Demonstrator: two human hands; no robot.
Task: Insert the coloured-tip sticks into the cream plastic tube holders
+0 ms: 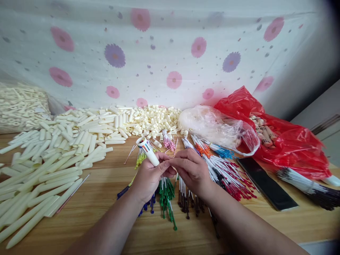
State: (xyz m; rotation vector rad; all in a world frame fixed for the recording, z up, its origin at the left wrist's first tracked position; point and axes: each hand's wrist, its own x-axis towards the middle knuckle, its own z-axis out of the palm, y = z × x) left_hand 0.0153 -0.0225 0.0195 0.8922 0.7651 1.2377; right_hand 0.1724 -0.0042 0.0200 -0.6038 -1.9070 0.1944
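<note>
My left hand [152,174] is closed around a white multicolour pen barrel [150,153], which tilts up and away from me, its open slotted end showing coloured sliders. Against the left thumb, the fingers of my right hand [192,171] are pinched together; what they hold, if anything, is hidden. Beneath both hands lie bundles of thin pen refills: green ones [166,196], dark brown ones [187,198], blue ones [152,203] and yellow ones [140,157]. Red-tipped refills [236,180] fan out right of my right hand, with pink ones [169,140] beyond.
Cream pen barrels [69,148] are heaped across the left. Slotted cream parts [156,120] lie at the back. A clear plastic bag [212,125], a red bag [294,141], a black phone [267,184] and black-tipped refills [310,187] occupy the right. A stuffed bag [22,106] stands far left.
</note>
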